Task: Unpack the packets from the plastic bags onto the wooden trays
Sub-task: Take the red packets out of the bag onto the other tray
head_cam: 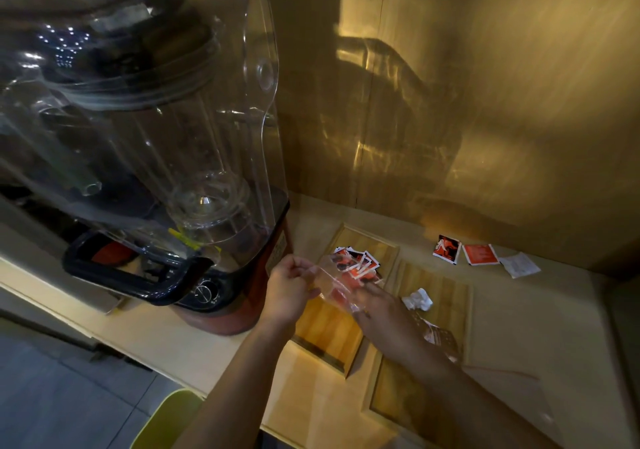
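Observation:
My left hand [289,287] and my right hand [381,313] both hold a clear plastic bag [334,284] above the left wooden tray [325,330]. Red and white packets [358,263] lie in a small heap at the far end of that tray, partly seen through the bag. A second wooden tray [446,296] lies to the right, with a crumpled white wrapper [419,299] and another clear bag with dark packets [440,339] on it. My right forearm hides part of this tray.
A large blender with a clear sound cover [145,129] stands at the left, close to my left hand. Two red packets [446,249] [480,254] and a white paper [519,265] lie on the counter near the back wall. A green chair [166,421] is below.

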A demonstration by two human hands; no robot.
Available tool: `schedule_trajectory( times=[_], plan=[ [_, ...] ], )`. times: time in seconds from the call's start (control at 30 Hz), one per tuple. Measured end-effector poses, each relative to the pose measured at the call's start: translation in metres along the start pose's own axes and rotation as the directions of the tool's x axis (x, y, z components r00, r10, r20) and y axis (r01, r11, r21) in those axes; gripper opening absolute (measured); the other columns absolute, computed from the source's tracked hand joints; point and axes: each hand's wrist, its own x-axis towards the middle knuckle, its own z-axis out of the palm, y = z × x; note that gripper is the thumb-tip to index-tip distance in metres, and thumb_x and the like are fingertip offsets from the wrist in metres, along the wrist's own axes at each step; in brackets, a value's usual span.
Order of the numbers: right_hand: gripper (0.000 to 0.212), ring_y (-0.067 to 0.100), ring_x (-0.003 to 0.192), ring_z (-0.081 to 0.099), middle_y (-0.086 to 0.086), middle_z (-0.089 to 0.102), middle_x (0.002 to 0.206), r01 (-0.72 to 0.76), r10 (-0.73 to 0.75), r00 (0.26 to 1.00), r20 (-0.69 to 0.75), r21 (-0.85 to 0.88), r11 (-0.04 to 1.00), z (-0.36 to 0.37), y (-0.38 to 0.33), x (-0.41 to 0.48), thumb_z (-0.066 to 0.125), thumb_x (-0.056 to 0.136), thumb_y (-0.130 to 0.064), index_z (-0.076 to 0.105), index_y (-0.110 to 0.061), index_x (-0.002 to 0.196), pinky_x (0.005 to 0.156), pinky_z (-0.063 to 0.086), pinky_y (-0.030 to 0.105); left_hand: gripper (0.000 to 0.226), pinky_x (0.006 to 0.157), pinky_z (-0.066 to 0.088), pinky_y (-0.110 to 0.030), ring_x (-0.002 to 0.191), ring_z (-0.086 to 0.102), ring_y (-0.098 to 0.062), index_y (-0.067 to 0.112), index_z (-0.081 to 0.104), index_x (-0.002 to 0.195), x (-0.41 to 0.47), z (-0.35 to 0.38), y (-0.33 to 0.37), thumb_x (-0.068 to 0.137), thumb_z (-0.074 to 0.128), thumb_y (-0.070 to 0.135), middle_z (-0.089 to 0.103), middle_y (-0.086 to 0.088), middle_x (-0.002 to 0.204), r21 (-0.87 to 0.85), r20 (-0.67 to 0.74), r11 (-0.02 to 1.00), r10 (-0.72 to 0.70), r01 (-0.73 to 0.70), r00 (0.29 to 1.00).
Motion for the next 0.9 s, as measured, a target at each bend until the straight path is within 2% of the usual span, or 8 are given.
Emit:
schedule_trajectory(
  times=[0.23,0.33,0.43,0.53,0.63,0.73,0.8,0.9],
  plan=[
    [0.015,0.013,0.074,0.052,-0.002,0.054,0.083,0.021,0.007,0.990,-0.139,0.200,0.980,-0.014,-0.004,0.001,0.052,0.087,-0.011,0.066,-0.005,0.089,0.061,0.037,0.028,0.010,0.050,0.051,-0.012,0.057,0.064,-0.001,0.013,0.062,0.082,-0.007,-0.021,0.011,0.087,0.057,0.005,0.065,-0.001,0.072,-0.001,0.015,0.991,0.137,-0.137,0.990],
    [0.015,0.013,0.080,0.058,-0.001,0.060,0.087,-0.035,0.052,0.997,-0.063,0.249,0.968,-0.011,-0.001,-0.005,0.055,0.086,-0.016,0.068,-0.008,0.086,0.070,0.047,0.029,0.011,0.070,0.053,-0.028,0.076,0.064,-0.016,0.012,0.062,0.081,-0.011,-0.030,0.006,0.087,0.057,0.004,0.068,-0.008,0.082,0.046,0.127,0.998,0.037,-0.043,0.991],
    [0.009,-0.009,0.078,0.052,-0.022,0.050,0.083,-0.094,0.096,0.995,0.010,0.319,0.943,-0.003,0.004,-0.013,0.062,0.081,-0.013,0.070,-0.014,0.086,0.065,0.038,0.004,0.005,0.079,0.048,-0.035,0.089,0.062,-0.023,0.012,0.062,0.084,-0.013,-0.043,-0.013,0.085,0.060,0.008,0.070,-0.007,0.091,0.118,0.277,0.990,-0.101,0.071,0.956],
    [0.010,0.009,0.069,0.056,-0.006,0.058,0.076,-0.263,0.236,0.965,0.115,0.415,0.871,0.008,0.008,-0.019,0.066,0.080,-0.012,0.068,-0.019,0.088,0.060,0.041,0.019,0.026,0.091,0.046,-0.044,0.111,0.056,-0.026,0.014,0.065,0.097,-0.014,-0.050,-0.028,0.079,0.064,0.033,0.064,-0.007,0.110,-0.040,0.352,0.953,-0.267,0.300,0.897],
    [0.020,0.014,0.047,0.057,0.008,0.059,0.067,-0.495,0.428,0.859,0.283,0.672,0.550,0.012,0.006,-0.021,0.053,0.084,0.003,0.063,-0.014,0.087,0.043,0.045,0.023,0.050,0.082,0.054,-0.051,0.113,0.053,-0.029,0.011,0.059,0.108,-0.008,-0.048,-0.037,0.079,0.059,0.052,0.056,-0.009,0.120,-0.172,0.254,0.816,-0.504,0.551,0.826],
    [0.025,0.024,0.052,0.063,0.015,0.064,0.074,-0.611,0.508,0.714,0.481,0.783,0.117,0.010,0.003,-0.019,0.040,0.085,0.004,0.061,-0.006,0.092,0.049,0.053,0.032,0.059,0.071,0.058,-0.051,0.100,0.061,-0.033,0.008,0.050,0.106,-0.004,-0.042,-0.042,0.078,0.058,0.059,0.057,-0.014,0.110,-0.111,0.249,0.730,-0.636,0.674,0.730],
    [0.015,0.020,0.041,0.057,0.016,0.064,0.073,-0.623,0.482,0.650,0.588,0.775,-0.105,0.009,0.004,-0.018,0.043,0.087,-0.003,0.057,-0.002,0.093,0.055,0.054,0.035,0.054,0.064,0.061,-0.045,0.092,0.065,-0.032,0.005,0.050,0.103,-0.001,-0.039,-0.044,0.080,0.061,0.053,0.060,-0.016,0.104,-0.105,0.284,0.698,-0.662,0.708,0.694],
    [0.017,0.014,0.044,0.056,0.014,0.065,0.083,-0.615,0.438,0.629,0.642,0.756,-0.224,0.010,-0.001,-0.018,0.053,0.088,-0.005,0.058,0.002,0.102,0.050,0.052,0.023,0.023,0.046,0.056,-0.025,0.068,0.061,-0.021,0.007,0.061,0.094,0.001,-0.033,-0.044,0.084,0.064,0.027,0.061,-0.012,0.082,0.022,0.295,0.751,-0.635,0.660,0.714]
  ],
)
